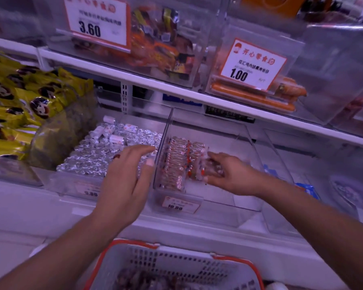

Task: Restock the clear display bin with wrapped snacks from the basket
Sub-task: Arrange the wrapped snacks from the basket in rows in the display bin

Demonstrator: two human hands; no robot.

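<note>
A clear display bin point(249, 147) stands on the lower shelf, its left part filled with rows of wrapped snacks point(174, 164) in clear red-and-white wrappers. My right hand point(228, 176) is inside the bin, fingers closed on a few wrapped snacks against the right side of the row. My left hand point(128, 174) is spread open, thumb against the bin's left wall, holding nothing. A white basket point(218, 266) with an orange rim sits at the bottom, with several dark wrapped snacks point(143, 279) in it.
Left of the bin is a bin of silver foil-wrapped pieces point(96, 155), then yellow snack packs point(19, 101). An upper shelf point(176, 93) carries clear bins with price cards 3.60 point(92, 26) and 1.00 point(252, 63). Blue packets point(306, 189) lie to the right.
</note>
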